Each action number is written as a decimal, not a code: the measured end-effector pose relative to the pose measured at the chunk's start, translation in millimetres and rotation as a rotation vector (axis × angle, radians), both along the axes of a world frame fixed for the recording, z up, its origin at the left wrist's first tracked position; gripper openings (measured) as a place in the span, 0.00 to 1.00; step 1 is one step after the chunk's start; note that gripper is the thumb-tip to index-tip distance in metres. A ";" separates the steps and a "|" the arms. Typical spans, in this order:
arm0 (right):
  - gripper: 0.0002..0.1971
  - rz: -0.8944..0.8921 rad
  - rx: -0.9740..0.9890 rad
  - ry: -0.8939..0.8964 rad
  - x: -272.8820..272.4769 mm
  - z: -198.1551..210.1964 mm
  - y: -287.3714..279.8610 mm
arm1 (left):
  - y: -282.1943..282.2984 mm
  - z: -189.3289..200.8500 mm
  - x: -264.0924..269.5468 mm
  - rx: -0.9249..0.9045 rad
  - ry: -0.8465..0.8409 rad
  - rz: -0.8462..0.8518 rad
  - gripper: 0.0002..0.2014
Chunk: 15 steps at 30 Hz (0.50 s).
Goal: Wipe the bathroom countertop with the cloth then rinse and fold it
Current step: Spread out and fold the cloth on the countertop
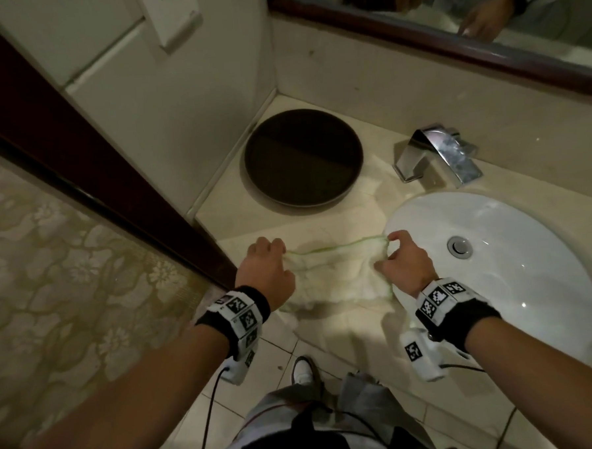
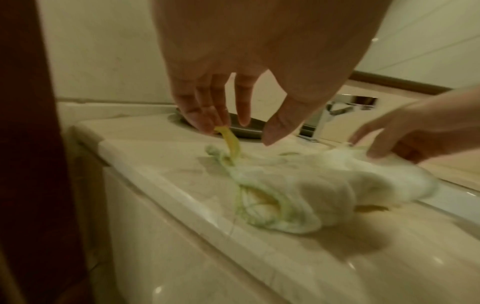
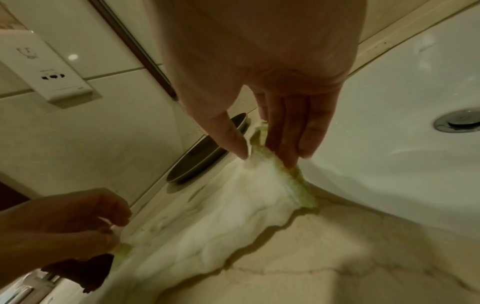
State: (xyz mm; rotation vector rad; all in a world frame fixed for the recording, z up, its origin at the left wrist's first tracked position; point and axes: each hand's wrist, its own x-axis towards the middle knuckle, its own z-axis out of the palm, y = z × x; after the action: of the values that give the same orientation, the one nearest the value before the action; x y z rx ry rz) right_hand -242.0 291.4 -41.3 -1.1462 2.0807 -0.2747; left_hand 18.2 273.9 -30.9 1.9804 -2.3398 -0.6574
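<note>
White with a green hem, the cloth (image 1: pixel 338 277) lies on the countertop (image 1: pixel 287 224) left of the sink (image 1: pixel 496 282). The left hand (image 1: pixel 266 270) and right hand (image 1: pixel 403 263) each pinch a far corner. Likely the folding step; next, bring those corners toward the near edge.

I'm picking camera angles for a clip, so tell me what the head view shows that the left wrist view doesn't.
Only the head view shows the sink with its drain, the mirror, the floor and the person's shoe. Only the left wrist view shows a yellow loop on the cloth, pinched in the left hand's fingers. Both show the cloth on the countertop, both hands, the dark tray and the faucet.
</note>
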 end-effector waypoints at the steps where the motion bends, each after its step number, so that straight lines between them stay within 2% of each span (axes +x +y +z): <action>1: 0.28 0.021 0.000 0.014 0.0 0.5 2.6 | 5.4 1.4 -3.4 -0.053 -0.044 -0.090 0.18; 3: 0.29 0.037 -0.005 0.064 -1.9 1.7 5.5 | 13.6 3.2 -9.8 -0.111 -0.148 -0.232 0.17; 7: 0.34 0.004 0.073 0.141 -8.5 2.4 12.0 | 20.5 5.4 -18.1 -0.069 -0.354 -0.387 0.21; 9: 0.36 0.012 -0.044 0.176 -5.8 5.0 17.0 | 20.7 10.8 -19.9 -0.074 -0.405 -0.402 0.18; 12: 0.33 0.219 -0.416 0.318 12.5 12.1 28.1 | 24.6 17.9 -29.9 -0.144 -0.306 -0.421 0.16; 14: 0.31 0.417 -0.508 0.337 28.5 7.2 35.1 | 28.4 16.5 -39.2 -0.150 -0.175 -0.439 0.17; 15: 0.30 0.497 -0.503 0.328 35.4 1.2 37.1 | 28.7 12.3 -41.9 -0.097 -0.109 -0.418 0.18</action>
State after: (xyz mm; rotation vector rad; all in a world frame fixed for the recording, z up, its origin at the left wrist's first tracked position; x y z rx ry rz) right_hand -206.6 328.5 -40.1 -2.0832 1.9611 -0.3995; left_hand -23.7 302.6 -18.7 1.5351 -2.8219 -0.4391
